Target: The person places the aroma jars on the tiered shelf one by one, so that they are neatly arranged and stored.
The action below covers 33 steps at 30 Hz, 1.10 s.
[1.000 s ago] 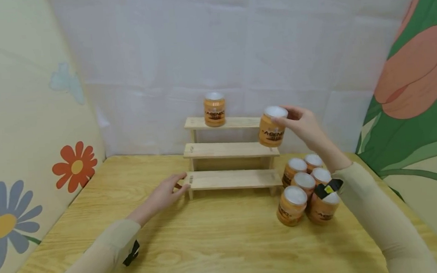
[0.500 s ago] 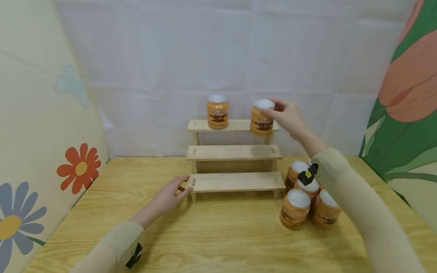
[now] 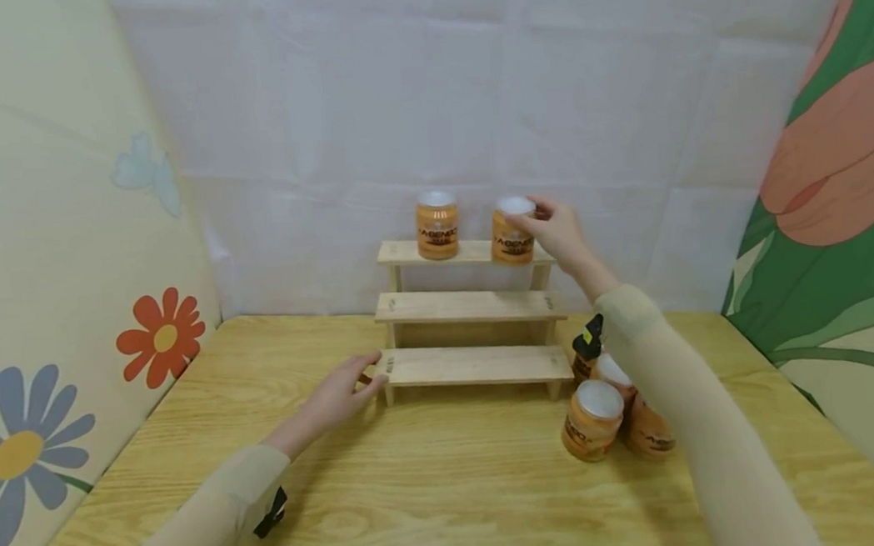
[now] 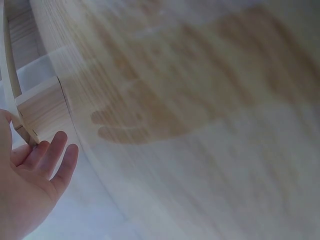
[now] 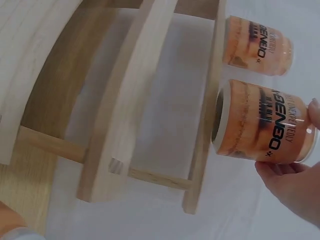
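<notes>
My right hand point(image 3: 561, 234) grips an orange jar point(image 3: 508, 239) with a white lid, thumb and fingers round its upper part. The jar is upright at the right of the top board of a three-step wooden display rack point(image 3: 472, 306); in the right wrist view the held jar's base point(image 5: 220, 117) is tilted slightly at the board's edge. A matching jar point(image 3: 437, 227) stands left of it on the same board. My left hand point(image 3: 333, 396) holds the left end of the lowest board, thumb at the front; in the left wrist view the other fingers point(image 4: 59, 150) are spread loosely.
Several more orange jars point(image 3: 593, 420) stand close together on the wood-grain table point(image 3: 420, 491), right of the rack; my right forearm hides some of them. A white sheet point(image 3: 321, 105) hangs behind, with flower-patterned panels point(image 3: 54, 271) at both sides.
The right hand has carried its jar left and back, from in front of the rack's right side onto the top board's level. The left hand keeps its place at the lowest board.
</notes>
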Available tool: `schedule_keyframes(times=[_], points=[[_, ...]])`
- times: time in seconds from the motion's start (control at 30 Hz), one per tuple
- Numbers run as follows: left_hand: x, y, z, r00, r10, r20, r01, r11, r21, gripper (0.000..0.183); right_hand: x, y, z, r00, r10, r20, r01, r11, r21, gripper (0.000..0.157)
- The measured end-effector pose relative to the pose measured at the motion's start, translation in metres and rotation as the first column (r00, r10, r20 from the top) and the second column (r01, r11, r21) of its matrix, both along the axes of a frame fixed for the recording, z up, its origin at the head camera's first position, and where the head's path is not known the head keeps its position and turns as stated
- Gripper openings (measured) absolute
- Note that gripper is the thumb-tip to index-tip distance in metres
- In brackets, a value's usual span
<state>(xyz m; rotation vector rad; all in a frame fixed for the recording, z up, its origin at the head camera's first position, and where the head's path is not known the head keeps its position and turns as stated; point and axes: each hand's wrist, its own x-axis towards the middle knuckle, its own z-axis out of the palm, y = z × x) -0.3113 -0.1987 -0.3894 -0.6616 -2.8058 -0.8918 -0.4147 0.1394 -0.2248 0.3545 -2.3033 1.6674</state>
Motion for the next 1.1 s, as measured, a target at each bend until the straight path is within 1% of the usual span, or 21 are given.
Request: schedule_keyframes(times=[0.13,0.23,0.37,0.43,0.53,0.63,0.83,1.1], points=[[-0.002,0.001,-0.003,1.000,-0.003,0.005,0.003,1.000,-0.018,0.057,-0.001,0.002,-0.006,0.999,-0.008,0.037,0.010,0.999,-0.034,0.059],[-0.002,0.001,-0.003,1.000,0.002,0.014,-0.002,1.000,-0.010,0.057,-0.003,0.002,-0.006,0.998,-0.021,0.053,0.022,1.000,-0.022,0.062],[-0.001,0.000,0.000,1.000,0.007,0.014,-0.007,1.000,0.014,0.057,-0.006,-0.001,-0.003,0.998,-0.004,0.062,0.004,1.000,-0.005,0.061],[0.000,-0.001,0.001,1.000,0.008,0.014,-0.008,1.000,0.011,0.057,-0.008,-0.003,-0.002,0.997,0.005,0.074,-0.005,1.000,-0.002,0.061],[0.001,-0.003,0.001,1.000,0.005,0.009,-0.005,1.000,0.003,0.056,-0.009,-0.006,-0.002,0.995,-0.008,0.104,0.009,1.000,-0.007,0.065],[0.001,-0.004,0.000,1.000,0.001,0.003,-0.001,1.000,-0.004,0.056,-0.009,-0.009,-0.004,0.991,-0.036,0.127,0.038,0.999,-0.013,0.069],[0.001,-0.002,0.002,1.000,-0.003,0.012,0.003,1.000,0.007,0.056,-0.013,-0.011,-0.004,0.992,-0.055,0.113,0.061,0.997,-0.044,0.068],[0.000,0.001,0.004,1.000,-0.011,0.027,0.011,1.000,0.005,0.056,-0.014,-0.006,-0.005,0.994,-0.041,0.098,0.048,0.996,-0.073,0.066]])
